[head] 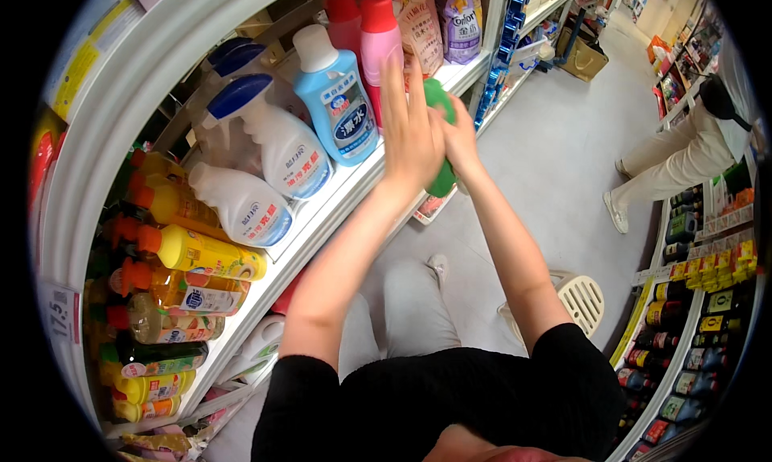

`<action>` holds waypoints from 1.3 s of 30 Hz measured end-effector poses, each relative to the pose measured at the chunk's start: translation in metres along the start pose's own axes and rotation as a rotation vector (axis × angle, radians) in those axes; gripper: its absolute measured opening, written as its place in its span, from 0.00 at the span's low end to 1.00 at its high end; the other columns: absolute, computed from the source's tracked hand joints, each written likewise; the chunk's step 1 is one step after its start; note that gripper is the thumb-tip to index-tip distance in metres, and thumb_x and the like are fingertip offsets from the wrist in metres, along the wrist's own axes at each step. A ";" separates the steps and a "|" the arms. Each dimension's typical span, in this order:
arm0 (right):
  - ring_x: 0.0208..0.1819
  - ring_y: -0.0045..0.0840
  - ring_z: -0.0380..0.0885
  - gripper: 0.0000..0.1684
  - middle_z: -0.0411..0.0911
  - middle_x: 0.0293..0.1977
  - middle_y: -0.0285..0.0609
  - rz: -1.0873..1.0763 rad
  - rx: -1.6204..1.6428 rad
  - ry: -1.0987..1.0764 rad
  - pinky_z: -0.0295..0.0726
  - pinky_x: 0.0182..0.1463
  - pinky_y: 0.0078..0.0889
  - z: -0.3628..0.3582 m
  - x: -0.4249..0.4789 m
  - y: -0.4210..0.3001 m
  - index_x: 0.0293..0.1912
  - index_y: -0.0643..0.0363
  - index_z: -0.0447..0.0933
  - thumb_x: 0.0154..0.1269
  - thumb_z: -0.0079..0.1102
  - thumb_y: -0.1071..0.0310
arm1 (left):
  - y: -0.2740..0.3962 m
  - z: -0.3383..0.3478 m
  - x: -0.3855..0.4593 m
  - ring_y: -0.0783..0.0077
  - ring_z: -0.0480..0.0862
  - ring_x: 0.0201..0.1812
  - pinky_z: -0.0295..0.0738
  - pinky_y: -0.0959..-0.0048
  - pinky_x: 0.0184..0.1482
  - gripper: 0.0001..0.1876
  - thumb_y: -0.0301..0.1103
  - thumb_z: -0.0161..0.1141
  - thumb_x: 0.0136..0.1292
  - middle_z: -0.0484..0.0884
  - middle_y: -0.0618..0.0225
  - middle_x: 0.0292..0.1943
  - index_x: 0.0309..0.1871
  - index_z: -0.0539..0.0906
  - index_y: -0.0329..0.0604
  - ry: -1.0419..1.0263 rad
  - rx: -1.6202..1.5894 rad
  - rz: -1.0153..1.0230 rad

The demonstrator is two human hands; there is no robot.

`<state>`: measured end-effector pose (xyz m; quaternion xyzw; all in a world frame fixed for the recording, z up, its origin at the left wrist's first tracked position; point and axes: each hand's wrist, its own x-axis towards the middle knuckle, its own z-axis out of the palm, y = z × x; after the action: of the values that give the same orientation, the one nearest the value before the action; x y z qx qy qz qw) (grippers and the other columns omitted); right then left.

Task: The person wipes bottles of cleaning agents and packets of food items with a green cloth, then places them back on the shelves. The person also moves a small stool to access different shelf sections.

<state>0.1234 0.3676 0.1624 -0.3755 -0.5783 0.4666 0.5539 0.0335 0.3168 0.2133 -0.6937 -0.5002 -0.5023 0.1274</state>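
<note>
My right hand (461, 133) grips a folded green cloth (443, 175), which sticks out above and below the fingers. My left hand (410, 124) lies across the front of the cloth and hides part of it, its fingers stretched out. Whether the left palm presses on the cloth cannot be told. Behind the left fingers stands a pink bottle with a red cap (380, 31). Just left of it is a light-blue bleach bottle with a white cap (338, 97). White spray bottles with blue heads (289, 142) stand nearer, beside a white bottle without a spray head (244, 205).
The white shelf (313, 215) carries several yellow and orange detergent bottles (205, 254) and a purple refill pouch (463, 25). A beige plastic stool (582, 305) stands on the grey floor (537, 160). Another person (675, 154) stands by the right-hand shelves of dark bottles (657, 341).
</note>
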 end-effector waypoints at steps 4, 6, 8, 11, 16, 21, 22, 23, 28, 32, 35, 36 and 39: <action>0.62 0.29 0.62 0.33 0.64 0.60 0.48 0.160 0.264 -0.488 0.59 0.65 0.29 -0.011 -0.051 -0.028 0.64 0.61 0.60 0.70 0.45 0.48 | 0.027 -0.010 -0.091 0.53 0.57 0.67 0.54 0.61 0.66 0.34 0.33 0.58 0.61 0.53 0.48 0.67 0.67 0.55 0.36 -0.004 -0.550 -0.425; 0.61 0.31 0.66 0.32 0.64 0.61 0.52 0.095 -0.262 -0.791 0.63 0.63 0.30 -0.017 -0.050 -0.053 0.63 0.63 0.61 0.69 0.48 0.50 | 0.019 -0.037 -0.118 0.61 0.65 0.62 0.61 0.65 0.63 0.30 0.35 0.58 0.63 0.63 0.54 0.61 0.65 0.59 0.39 0.060 -0.872 -0.791; 0.53 0.35 0.75 0.29 0.72 0.54 0.55 -0.088 -0.627 -0.774 0.72 0.55 0.32 -0.029 -0.006 -0.060 0.59 0.65 0.65 0.64 0.55 0.59 | 0.015 -0.071 -0.134 0.67 0.70 0.58 0.63 0.68 0.62 0.30 0.31 0.59 0.61 0.70 0.60 0.56 0.64 0.60 0.39 0.035 -1.226 -1.051; 0.53 0.37 0.72 0.31 0.73 0.51 0.47 -0.967 -0.743 -0.045 0.72 0.55 0.33 -0.013 0.072 -0.086 0.58 0.56 0.67 0.53 0.57 0.78 | 0.025 -0.115 -0.156 0.67 0.72 0.56 0.66 0.69 0.59 0.31 0.27 0.60 0.59 0.72 0.60 0.55 0.64 0.60 0.39 -0.084 -1.405 -1.161; 0.55 0.40 0.67 0.28 0.70 0.51 0.45 -1.042 -1.296 -0.026 0.72 0.55 0.35 -0.011 0.188 -0.101 0.52 0.54 0.69 0.47 0.52 0.78 | 0.040 -0.153 -0.206 0.67 0.73 0.55 0.69 0.68 0.57 0.31 0.27 0.59 0.58 0.71 0.60 0.56 0.64 0.60 0.39 -0.109 -1.323 -1.152; 0.51 0.43 0.71 0.23 0.71 0.47 0.51 -0.643 -0.940 0.398 0.73 0.51 0.44 -0.014 0.194 -0.082 0.49 0.57 0.69 0.53 0.58 0.61 | 0.058 -0.212 -0.250 0.66 0.74 0.55 0.69 0.67 0.57 0.30 0.25 0.59 0.58 0.71 0.59 0.56 0.64 0.62 0.39 0.200 -1.210 -1.346; 0.51 0.44 0.71 0.28 0.71 0.48 0.53 -0.521 -1.028 0.360 0.73 0.52 0.43 -0.018 0.196 -0.071 0.51 0.59 0.68 0.53 0.60 0.54 | 0.059 -0.217 -0.258 0.66 0.73 0.55 0.69 0.67 0.57 0.30 0.25 0.59 0.58 0.71 0.60 0.56 0.64 0.62 0.39 0.191 -1.161 -1.369; 0.51 0.45 0.72 0.35 0.72 0.48 0.55 -0.397 -1.113 0.320 0.73 0.52 0.43 -0.020 0.199 -0.060 0.52 0.62 0.67 0.53 0.62 0.47 | 0.059 -0.222 -0.265 0.66 0.73 0.55 0.69 0.67 0.57 0.30 0.25 0.59 0.58 0.71 0.60 0.56 0.64 0.62 0.39 0.183 -1.112 -1.392; 0.45 0.46 0.78 0.29 0.77 0.43 0.56 -0.207 -1.199 0.283 0.77 0.46 0.47 -0.015 0.217 -0.037 0.44 0.61 0.75 0.53 0.57 0.45 | 0.058 -0.224 -0.278 0.67 0.73 0.56 0.68 0.68 0.58 0.29 0.24 0.59 0.59 0.71 0.60 0.56 0.64 0.62 0.39 0.202 -1.023 -1.417; 0.36 0.48 0.80 0.23 0.80 0.31 0.54 -0.324 -1.315 0.292 0.77 0.41 0.48 -0.026 0.232 -0.035 0.29 0.59 0.82 0.61 0.42 0.54 | 0.060 -0.228 -0.288 0.67 0.72 0.56 0.67 0.68 0.58 0.30 0.24 0.59 0.59 0.72 0.60 0.56 0.64 0.61 0.38 0.240 -0.996 -1.367; 0.32 0.48 0.80 0.22 0.80 0.27 0.53 -0.490 -1.245 0.423 0.78 0.38 0.47 -0.052 0.210 -0.036 0.26 0.59 0.81 0.61 0.43 0.55 | 0.071 -0.240 -0.294 0.66 0.71 0.57 0.66 0.68 0.59 0.30 0.24 0.58 0.59 0.71 0.60 0.56 0.65 0.61 0.37 0.295 -0.986 -1.413; 0.30 0.49 0.79 0.23 0.79 0.25 0.54 -0.528 -1.209 0.463 0.77 0.36 0.47 -0.061 0.195 -0.041 0.25 0.60 0.80 0.63 0.42 0.55 | 0.073 -0.244 -0.294 0.66 0.71 0.57 0.66 0.68 0.59 0.30 0.24 0.58 0.60 0.71 0.60 0.56 0.65 0.60 0.37 0.318 -0.997 -1.428; 0.25 0.48 0.77 0.23 0.77 0.22 0.54 -0.679 -1.048 0.455 0.73 0.31 0.46 -0.087 0.132 -0.076 0.24 0.63 0.78 0.65 0.43 0.57 | 0.077 -0.257 -0.299 0.65 0.70 0.58 0.65 0.68 0.60 0.30 0.23 0.57 0.60 0.70 0.60 0.57 0.65 0.59 0.37 0.247 -1.012 -1.369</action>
<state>0.2021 0.4821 0.2689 -0.4813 -0.6834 -0.1676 0.5226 -0.0475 -0.0631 0.1104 -0.1531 -0.5067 -0.7031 -0.4748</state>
